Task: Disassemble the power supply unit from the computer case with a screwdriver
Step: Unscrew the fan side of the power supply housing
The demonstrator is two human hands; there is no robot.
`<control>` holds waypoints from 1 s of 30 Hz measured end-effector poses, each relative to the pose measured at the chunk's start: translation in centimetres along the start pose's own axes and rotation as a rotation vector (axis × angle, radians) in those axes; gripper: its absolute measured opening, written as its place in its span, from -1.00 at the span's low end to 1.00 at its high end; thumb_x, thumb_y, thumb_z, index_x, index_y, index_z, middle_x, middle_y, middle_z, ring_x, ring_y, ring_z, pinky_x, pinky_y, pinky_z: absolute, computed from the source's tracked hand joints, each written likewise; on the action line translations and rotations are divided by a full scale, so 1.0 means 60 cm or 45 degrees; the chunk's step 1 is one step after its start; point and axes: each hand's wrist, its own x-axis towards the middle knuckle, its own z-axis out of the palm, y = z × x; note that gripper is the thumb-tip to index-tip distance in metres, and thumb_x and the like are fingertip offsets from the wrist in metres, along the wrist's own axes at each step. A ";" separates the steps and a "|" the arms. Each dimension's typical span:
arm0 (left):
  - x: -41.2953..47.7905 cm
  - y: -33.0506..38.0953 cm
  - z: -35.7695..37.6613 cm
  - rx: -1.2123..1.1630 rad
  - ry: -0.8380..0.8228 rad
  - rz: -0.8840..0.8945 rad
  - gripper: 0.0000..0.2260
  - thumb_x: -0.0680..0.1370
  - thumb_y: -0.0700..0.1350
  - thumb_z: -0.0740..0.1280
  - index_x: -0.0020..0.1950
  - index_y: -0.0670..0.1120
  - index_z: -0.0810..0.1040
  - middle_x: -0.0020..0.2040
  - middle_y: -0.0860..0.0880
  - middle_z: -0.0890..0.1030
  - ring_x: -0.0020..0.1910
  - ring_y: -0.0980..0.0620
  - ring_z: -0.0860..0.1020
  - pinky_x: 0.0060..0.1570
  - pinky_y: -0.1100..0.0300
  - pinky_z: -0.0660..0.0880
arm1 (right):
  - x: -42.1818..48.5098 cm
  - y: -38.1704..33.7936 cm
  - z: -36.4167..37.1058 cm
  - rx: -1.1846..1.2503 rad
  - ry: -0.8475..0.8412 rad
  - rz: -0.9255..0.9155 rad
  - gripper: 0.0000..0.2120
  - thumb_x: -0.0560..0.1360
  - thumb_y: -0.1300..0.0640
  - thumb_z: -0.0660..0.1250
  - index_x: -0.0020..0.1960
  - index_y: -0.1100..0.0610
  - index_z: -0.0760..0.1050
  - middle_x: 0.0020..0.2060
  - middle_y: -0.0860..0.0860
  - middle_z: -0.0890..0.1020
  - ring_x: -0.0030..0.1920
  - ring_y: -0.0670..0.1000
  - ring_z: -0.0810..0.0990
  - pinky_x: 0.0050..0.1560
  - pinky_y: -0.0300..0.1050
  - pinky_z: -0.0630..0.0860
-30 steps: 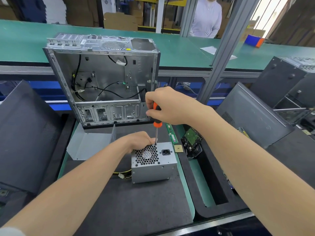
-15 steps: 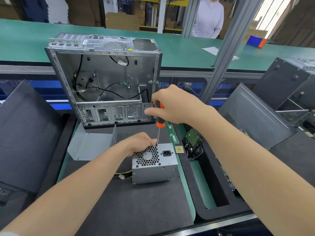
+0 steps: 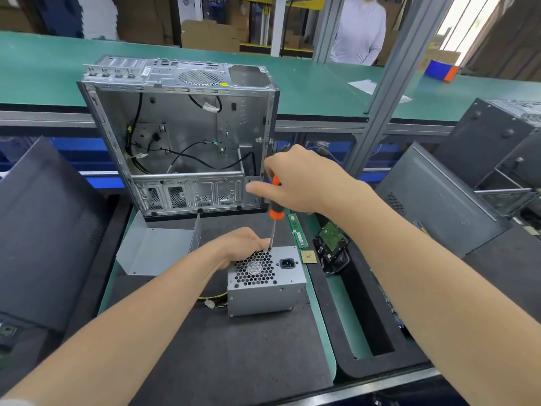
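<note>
Currently the left hand (image 3: 244,244) grips the power supply unit (image 3: 265,281) to steady it; the right hand (image 3: 295,178) clasps the upright screwdriver (image 3: 274,210), tip on a corner screw.

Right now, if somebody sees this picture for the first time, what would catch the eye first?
The right hand grips an orange-handled screwdriver, held upright with its tip at the far top edge of the grey power supply unit, which stands on the dark mat in the middle. The left hand holds that unit beside the tip. Behind them stands the opened metal computer case.
</note>
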 end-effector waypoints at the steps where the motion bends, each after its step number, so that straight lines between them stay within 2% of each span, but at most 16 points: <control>1: -0.001 0.000 0.000 -0.002 0.002 0.003 -0.50 0.68 0.19 0.28 0.43 -0.17 0.56 0.55 -0.13 0.43 0.54 -0.15 0.36 0.48 -0.06 0.28 | 0.001 -0.003 0.000 0.048 -0.002 -0.022 -0.52 0.61 -0.31 0.23 -0.08 0.14 0.45 -0.31 0.03 0.46 -0.35 0.02 0.50 -0.34 -0.05 0.44; 3: -0.005 -0.002 0.000 -0.017 0.002 0.035 -0.56 0.69 0.16 0.28 0.38 -0.14 0.60 0.51 -0.09 0.49 0.50 -0.12 0.40 0.51 -0.06 0.29 | 0.002 -0.003 -0.002 0.191 -0.021 -0.077 -0.69 0.62 -0.13 0.32 -0.05 0.13 0.49 -0.32 0.00 0.52 -0.39 -0.07 0.50 -0.33 -0.05 0.52; 5: -0.011 -0.005 0.002 -0.008 0.013 0.108 -0.71 0.71 0.09 0.26 0.28 -0.03 0.65 0.42 -0.01 0.58 0.40 -0.04 0.50 0.47 -0.05 0.35 | 0.000 0.001 -0.005 0.292 -0.049 -0.081 -0.85 0.59 0.02 0.35 0.00 0.10 0.52 -0.26 -0.02 0.59 -0.39 -0.12 0.53 -0.36 -0.11 0.53; 7: -0.018 -0.011 0.002 0.033 0.062 0.182 -0.85 0.72 0.08 0.23 0.13 0.12 0.59 0.20 0.04 0.67 0.05 0.07 0.58 0.16 0.02 0.48 | 0.000 0.008 -0.007 0.332 -0.073 -0.080 -0.91 0.56 0.08 0.36 0.02 0.08 0.52 -0.23 -0.05 0.61 -0.36 -0.13 0.55 -0.35 -0.15 0.50; 8: -0.023 -0.013 0.002 0.047 0.082 0.219 -0.88 0.72 0.07 0.22 0.08 0.16 0.55 0.09 0.04 0.69 -0.13 0.07 0.52 -0.01 0.06 0.45 | 0.000 0.011 -0.008 0.343 -0.080 -0.079 -0.90 0.54 0.10 0.37 0.03 0.07 0.52 -0.25 -0.08 0.59 -0.34 -0.12 0.55 -0.33 -0.15 0.47; 9: -0.027 -0.016 0.001 0.037 0.089 0.267 -0.90 0.72 0.03 0.22 0.07 0.18 0.52 0.03 0.06 0.70 -0.20 0.04 0.48 -0.07 0.06 0.41 | -0.001 0.014 -0.008 0.357 -0.089 -0.073 -0.89 0.51 0.12 0.37 0.03 0.06 0.51 -0.26 -0.11 0.58 -0.33 -0.11 0.54 -0.32 -0.16 0.44; 11: -0.035 -0.022 0.000 -0.005 0.100 0.404 -0.86 0.67 -0.12 0.28 0.06 0.14 0.53 0.04 0.10 0.73 -0.10 0.02 0.59 0.02 0.04 0.47 | -0.002 0.018 -0.008 0.386 -0.104 -0.058 -0.84 0.48 0.12 0.39 0.03 0.04 0.49 -0.27 -0.12 0.60 -0.33 -0.10 0.52 -0.33 -0.15 0.43; 13: -0.044 -0.026 0.002 0.013 0.133 0.515 -0.79 0.60 -0.20 0.36 0.00 0.14 0.57 0.06 0.14 0.73 -0.08 0.12 0.66 0.02 0.15 0.54 | -0.004 0.019 -0.006 0.399 -0.103 -0.050 -0.81 0.47 0.10 0.41 0.04 0.03 0.47 -0.25 -0.10 0.61 -0.33 -0.07 0.52 -0.33 -0.11 0.45; 16: -0.051 -0.029 0.011 0.099 0.249 0.585 -0.84 0.58 -0.08 0.44 -0.08 0.22 0.62 0.00 0.22 0.72 -0.20 0.20 0.64 -0.14 0.28 0.52 | -0.005 0.017 -0.004 0.408 -0.088 -0.053 -0.81 0.48 0.08 0.40 0.06 0.05 0.47 -0.25 -0.06 0.61 -0.34 -0.03 0.52 -0.34 -0.11 0.41; 18: -0.051 -0.028 0.016 0.134 0.314 0.594 -0.85 0.60 -0.02 0.45 -0.11 0.23 0.62 -0.05 0.22 0.72 -0.18 0.20 0.64 -0.13 0.25 0.56 | -0.005 0.016 -0.004 0.403 -0.075 -0.051 -0.81 0.49 0.07 0.40 0.06 0.07 0.47 -0.25 -0.05 0.60 -0.34 -0.02 0.52 -0.34 -0.10 0.43; 23: -0.039 -0.015 0.020 0.314 0.322 0.518 -0.83 0.67 -0.06 0.37 -0.09 0.17 0.56 -0.05 0.16 0.70 -0.16 0.16 0.62 -0.10 0.14 0.54 | -0.008 0.015 -0.010 0.405 -0.013 -0.033 -0.82 0.48 0.06 0.40 0.03 0.08 0.48 -0.25 -0.10 0.58 -0.28 -0.04 0.51 -0.31 -0.08 0.42; 24: -0.035 -0.013 0.020 0.329 0.324 0.485 -0.86 0.68 -0.06 0.34 -0.07 0.13 0.55 -0.05 0.11 0.70 -0.23 0.17 0.60 -0.17 0.17 0.53 | -0.008 0.015 -0.012 0.411 0.010 -0.033 -0.82 0.48 0.06 0.39 0.02 0.08 0.48 -0.25 -0.10 0.58 -0.28 -0.06 0.49 -0.32 -0.08 0.39; 26: -0.031 -0.010 0.019 0.315 0.347 0.438 -0.86 0.70 -0.05 0.29 -0.06 0.10 0.50 -0.09 0.08 0.67 -0.38 0.26 0.52 -0.38 0.35 0.37 | -0.007 0.015 -0.017 0.417 0.061 -0.033 -0.83 0.47 0.06 0.39 0.00 0.09 0.48 -0.25 -0.08 0.58 -0.27 -0.11 0.45 -0.34 -0.10 0.34; 27: -0.031 -0.009 0.017 0.303 0.363 0.433 -0.86 0.71 -0.04 0.28 -0.05 0.09 0.48 -0.10 0.11 0.66 -0.39 0.30 0.51 -0.40 0.36 0.34 | -0.006 0.015 -0.020 0.413 0.083 -0.032 -0.83 0.47 0.05 0.39 0.00 0.08 0.48 -0.25 -0.08 0.58 -0.26 -0.14 0.44 -0.34 -0.11 0.32; 29: -0.033 -0.006 0.014 0.248 0.407 0.445 -0.86 0.71 -0.04 0.28 -0.05 0.06 0.46 -0.13 0.11 0.67 -0.28 0.30 0.56 -0.30 0.37 0.38 | -0.003 0.014 -0.025 0.393 0.120 -0.039 -0.83 0.47 0.05 0.39 0.00 0.09 0.49 -0.24 -0.10 0.57 -0.24 -0.17 0.41 -0.35 -0.13 0.30; 30: -0.036 -0.007 0.011 0.187 0.433 0.459 -0.87 0.70 -0.06 0.30 -0.05 0.04 0.48 -0.14 0.09 0.68 -0.21 0.26 0.61 -0.21 0.32 0.46 | -0.001 0.013 -0.027 0.387 0.134 -0.045 -0.83 0.48 0.04 0.39 0.00 0.10 0.50 -0.25 -0.11 0.56 -0.24 -0.18 0.41 -0.34 -0.14 0.31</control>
